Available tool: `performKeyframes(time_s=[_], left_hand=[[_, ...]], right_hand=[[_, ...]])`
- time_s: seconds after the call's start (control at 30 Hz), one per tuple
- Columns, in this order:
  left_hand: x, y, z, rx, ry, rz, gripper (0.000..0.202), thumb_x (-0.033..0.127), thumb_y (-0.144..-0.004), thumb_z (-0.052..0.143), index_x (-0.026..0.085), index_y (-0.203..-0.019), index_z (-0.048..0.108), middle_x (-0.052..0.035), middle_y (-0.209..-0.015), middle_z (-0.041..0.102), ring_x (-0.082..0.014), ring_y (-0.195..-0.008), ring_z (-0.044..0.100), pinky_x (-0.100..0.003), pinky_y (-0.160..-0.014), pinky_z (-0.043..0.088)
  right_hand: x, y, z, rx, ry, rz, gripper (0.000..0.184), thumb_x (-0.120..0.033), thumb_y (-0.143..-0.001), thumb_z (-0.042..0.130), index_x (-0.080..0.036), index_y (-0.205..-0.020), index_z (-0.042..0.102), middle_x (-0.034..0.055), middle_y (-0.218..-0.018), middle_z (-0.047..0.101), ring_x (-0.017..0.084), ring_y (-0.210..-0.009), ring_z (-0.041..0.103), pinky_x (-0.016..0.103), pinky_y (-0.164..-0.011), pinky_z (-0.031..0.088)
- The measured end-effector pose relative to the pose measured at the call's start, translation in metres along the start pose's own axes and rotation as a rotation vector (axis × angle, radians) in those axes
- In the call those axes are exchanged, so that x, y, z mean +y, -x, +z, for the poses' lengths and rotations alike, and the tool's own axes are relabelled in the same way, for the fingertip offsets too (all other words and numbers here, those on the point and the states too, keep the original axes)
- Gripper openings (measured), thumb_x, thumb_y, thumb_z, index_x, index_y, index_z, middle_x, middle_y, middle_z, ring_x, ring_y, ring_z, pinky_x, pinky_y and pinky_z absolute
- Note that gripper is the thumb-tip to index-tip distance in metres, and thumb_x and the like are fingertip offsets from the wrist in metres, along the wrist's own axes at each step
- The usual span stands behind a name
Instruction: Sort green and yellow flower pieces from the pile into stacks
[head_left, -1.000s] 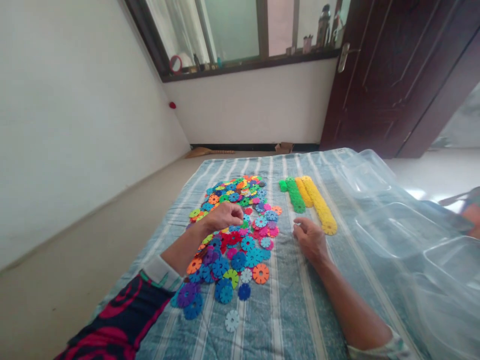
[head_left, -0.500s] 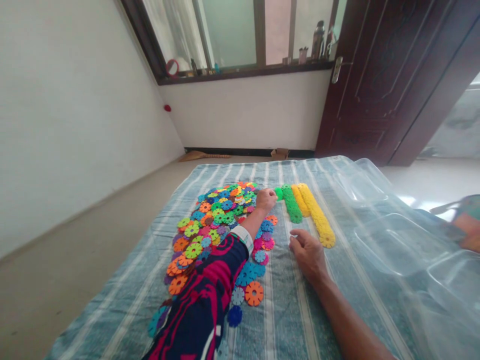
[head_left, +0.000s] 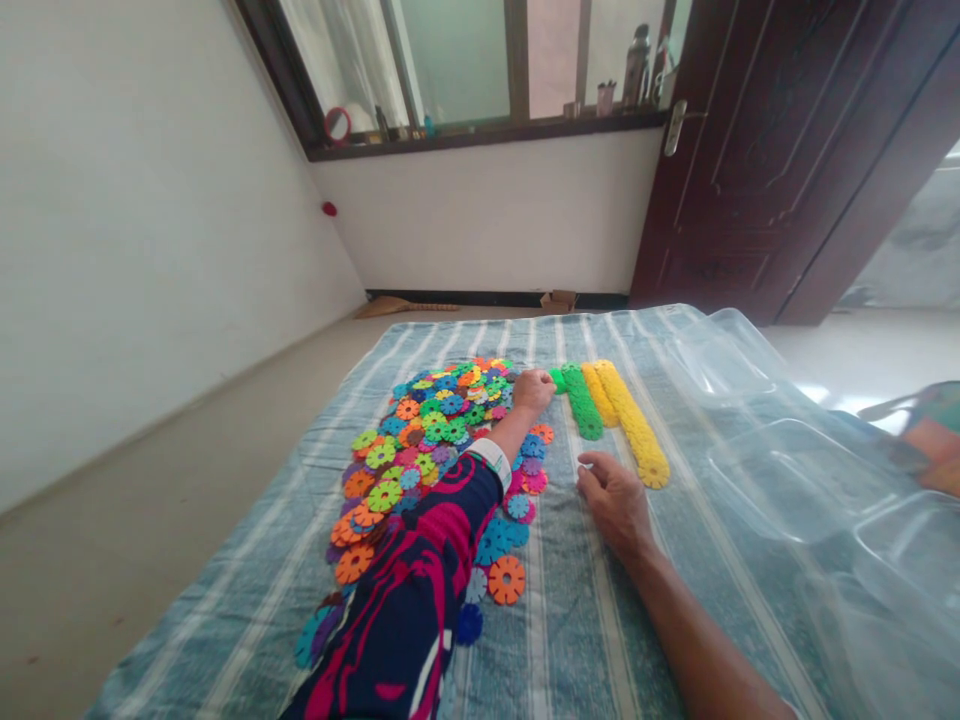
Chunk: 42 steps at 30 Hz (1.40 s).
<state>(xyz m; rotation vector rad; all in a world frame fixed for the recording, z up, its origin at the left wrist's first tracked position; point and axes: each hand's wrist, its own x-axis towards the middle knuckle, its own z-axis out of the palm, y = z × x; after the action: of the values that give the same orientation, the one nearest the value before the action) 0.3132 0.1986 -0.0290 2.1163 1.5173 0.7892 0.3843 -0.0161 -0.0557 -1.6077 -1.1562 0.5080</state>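
Note:
My left hand (head_left: pixel 534 390), in a patterned dark blue and pink sleeve, reaches to the top of the rows. Its fingers are closed at the edge of a bright green notched plastic disc (head_left: pixel 558 380), partly hidden by the fingertips. Beside that disc lies a row of overlapping darker green discs (head_left: pixel 583 405). Two yellow disc rows follow on the right, a short one (head_left: pixel 602 398) and a long one (head_left: pixel 634 430). My right hand (head_left: pixel 616 503) rests below the green row, fingers loosely bent and apart, holding nothing visible.
A large pile of mixed-colour discs (head_left: pixel 435 430) spreads under and left of my left arm. Clear plastic containers (head_left: pixel 806 480) stand along the right of the striped cloth (head_left: pixel 247 570). Beyond the cloth's far edge are a wall, a window sill and a dark red door (head_left: pixel 757 170).
The view has shifted slightly. My left hand stays by the bright green disc, with its wrist a little more raised. My right hand has barely moved.

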Motion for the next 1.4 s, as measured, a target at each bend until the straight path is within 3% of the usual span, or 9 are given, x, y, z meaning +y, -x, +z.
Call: performKeyframes(time_s=[0.13,0.27,0.4,0.5,0.6,0.83,1.0,1.27,1.4], left_hand=[[0.001,0.009,-0.023,-0.008,-0.011,0.033,0.018,0.010,-0.069,0.057,0.012,-0.075,0.073,-0.0050,-0.074,0.070,-0.0151,-0.074,0.060,-0.026,-0.072,0.044],[-0.003,0.028,-0.062,-0.068,-0.009,0.071,0.016,0.012,-0.066,0.057,0.013,-0.071,0.073,-0.0012,-0.067,0.067,-0.0137,-0.069,0.058,-0.024,-0.069,0.043],[-0.014,0.065,-0.107,-0.334,-0.021,0.198,0.013,0.014,-0.062,0.058,0.014,-0.065,0.071,0.0018,-0.058,0.062,-0.0128,-0.063,0.055,-0.023,-0.062,0.040],[-0.024,0.099,-0.137,-0.558,-0.083,0.206,0.011,0.017,-0.062,0.059,0.015,-0.063,0.070,0.0025,-0.057,0.061,-0.0117,-0.060,0.053,-0.022,-0.060,0.038],[-0.035,0.129,-0.154,-0.662,-0.156,0.189,0.014,0.019,-0.066,0.057,0.015,-0.067,0.071,0.0021,-0.060,0.062,-0.0122,-0.061,0.054,-0.022,-0.060,0.038],[-0.047,0.159,-0.139,-0.462,-0.350,0.287,0.018,0.026,-0.077,0.055,0.018,-0.077,0.071,-0.0022,-0.080,0.067,-0.0151,-0.078,0.060,-0.023,-0.072,0.042],[-0.034,0.159,-0.122,-0.324,-0.544,0.168,0.023,0.032,-0.078,0.058,0.020,-0.088,0.074,-0.0067,-0.089,0.067,-0.0202,-0.084,0.061,-0.028,-0.072,0.044],[-0.023,0.145,-0.125,-0.488,-0.435,0.140,0.034,0.015,-0.068,0.058,0.021,-0.097,0.074,-0.0001,-0.074,0.065,-0.0161,-0.073,0.059,-0.024,-0.060,0.037],[-0.024,0.140,-0.122,-0.469,-0.381,0.056,0.034,0.013,-0.066,0.058,0.017,-0.096,0.074,-0.0003,-0.074,0.066,-0.0152,-0.071,0.058,-0.023,-0.061,0.039]], right_hand=[[0.000,0.000,-0.001,-0.003,0.009,0.004,0.034,-0.040,-0.077,0.048,-0.018,-0.093,0.069,0.0007,-0.060,0.065,0.018,-0.057,0.059,0.029,-0.061,0.042],[0.001,-0.001,-0.004,-0.008,0.035,0.012,0.037,-0.042,-0.076,0.048,-0.017,-0.094,0.069,0.0011,-0.060,0.064,0.018,-0.057,0.058,0.029,-0.061,0.042],[0.004,-0.001,-0.006,-0.004,0.069,0.007,0.037,-0.041,-0.075,0.048,-0.018,-0.094,0.070,0.0010,-0.059,0.063,0.019,-0.058,0.057,0.030,-0.063,0.042],[0.004,-0.001,-0.007,-0.007,0.080,0.006,0.037,-0.041,-0.074,0.048,-0.018,-0.094,0.070,0.0015,-0.060,0.064,0.019,-0.060,0.058,0.031,-0.064,0.042],[0.003,-0.001,-0.007,0.001,0.072,0.000,0.038,-0.041,-0.074,0.048,-0.017,-0.093,0.070,0.0028,-0.061,0.065,0.019,-0.059,0.058,0.031,-0.063,0.042],[0.003,-0.001,-0.008,-0.012,0.073,-0.005,0.039,-0.042,-0.074,0.048,-0.016,-0.094,0.070,0.0030,-0.062,0.065,0.020,-0.060,0.059,0.031,-0.064,0.043],[0.005,-0.001,-0.008,-0.022,0.066,0.011,0.040,-0.043,-0.073,0.049,-0.016,-0.095,0.070,0.0028,-0.062,0.065,0.020,-0.062,0.060,0.031,-0.064,0.043],[0.007,-0.003,-0.006,-0.024,0.079,0.000,0.040,-0.042,-0.074,0.047,-0.017,-0.095,0.069,0.0022,-0.061,0.064,0.019,-0.060,0.058,0.031,-0.063,0.041],[0.008,-0.003,-0.005,-0.027,0.091,-0.015,0.039,-0.042,-0.075,0.046,-0.017,-0.094,0.069,0.0014,-0.058,0.062,0.019,-0.058,0.056,0.030,-0.062,0.039]])
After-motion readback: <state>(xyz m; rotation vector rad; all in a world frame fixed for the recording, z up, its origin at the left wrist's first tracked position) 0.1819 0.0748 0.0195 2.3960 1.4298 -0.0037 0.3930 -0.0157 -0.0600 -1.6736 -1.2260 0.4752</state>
